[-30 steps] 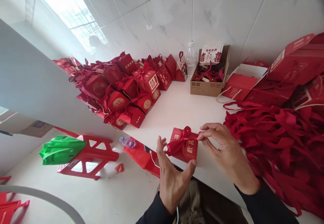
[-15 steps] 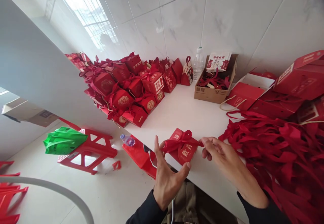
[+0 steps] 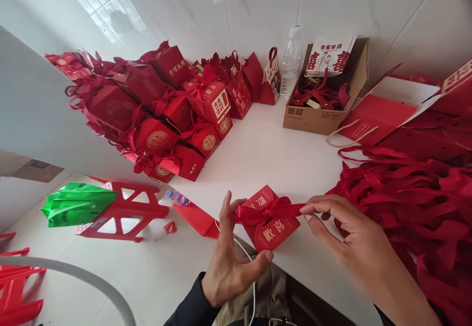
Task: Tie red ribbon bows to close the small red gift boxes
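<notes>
A small red gift box point(image 3: 277, 233) with gold characters rests near the table's front edge. Around its top runs a red satin ribbon point(image 3: 271, 210), tied in a bow. My left hand point(image 3: 232, 262) cups the box from the left: the thumb lies along its near edge, the index finger points up, and other fingertips are partly hidden behind the ribbon's left end. Between thumb and fingertips, my right hand point(image 3: 350, 240) pinches the ribbon's right end, which is drawn out sideways. A large heap of loose red ribbons point(image 3: 409, 203) lies beside my right hand.
Finished-looking red boxes point(image 3: 155, 136) with bows are piled at the back left. A clear bottle point(image 3: 291, 63) and a cardboard box point(image 3: 313, 122) stand by the wall. Red gift bags point(image 3: 376, 119) lie at right. A white cable point(image 3: 241, 247) hangs over the table edge; red stools point(image 3: 129, 213) are below.
My right hand has drawn the ribbon's end further right, and the bow's upright loop is now flatter. My left hand stays by the box. The camera view has shifted closer.
</notes>
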Demonstrator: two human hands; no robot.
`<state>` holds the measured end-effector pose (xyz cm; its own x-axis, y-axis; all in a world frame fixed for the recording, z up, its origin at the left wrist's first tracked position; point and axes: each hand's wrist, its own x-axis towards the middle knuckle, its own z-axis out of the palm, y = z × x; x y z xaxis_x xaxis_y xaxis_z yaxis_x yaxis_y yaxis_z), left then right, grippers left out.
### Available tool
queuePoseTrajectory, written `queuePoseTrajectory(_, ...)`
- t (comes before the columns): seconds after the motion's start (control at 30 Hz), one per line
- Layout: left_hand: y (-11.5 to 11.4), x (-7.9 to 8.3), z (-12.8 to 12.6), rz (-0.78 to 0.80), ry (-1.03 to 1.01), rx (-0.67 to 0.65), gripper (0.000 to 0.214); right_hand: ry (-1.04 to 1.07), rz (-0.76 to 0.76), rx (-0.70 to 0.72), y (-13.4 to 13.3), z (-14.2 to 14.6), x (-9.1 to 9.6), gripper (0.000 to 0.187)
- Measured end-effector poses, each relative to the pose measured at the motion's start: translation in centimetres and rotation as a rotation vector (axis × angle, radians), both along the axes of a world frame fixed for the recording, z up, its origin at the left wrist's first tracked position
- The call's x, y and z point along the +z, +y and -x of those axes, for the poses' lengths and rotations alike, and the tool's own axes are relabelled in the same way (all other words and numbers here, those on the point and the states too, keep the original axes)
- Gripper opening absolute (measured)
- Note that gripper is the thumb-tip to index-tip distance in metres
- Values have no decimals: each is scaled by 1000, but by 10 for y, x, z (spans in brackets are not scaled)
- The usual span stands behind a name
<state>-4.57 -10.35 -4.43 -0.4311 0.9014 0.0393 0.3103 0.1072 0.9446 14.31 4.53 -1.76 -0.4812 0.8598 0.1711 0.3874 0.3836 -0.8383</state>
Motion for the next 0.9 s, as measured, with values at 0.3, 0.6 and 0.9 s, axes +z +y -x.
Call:
queuePoseTrajectory(0.3,21,42,17,53,100,147,25,-102,98,107,13,17,8,22)
queuePoseTrajectory(0.6,62,63,21,159,239,-135,9,-67,119,175,13,26,25,14)
queuePoseTrajectory(0.9,62,61,31,224,-62,-216,17,-93,344,132,17,18,15,30)
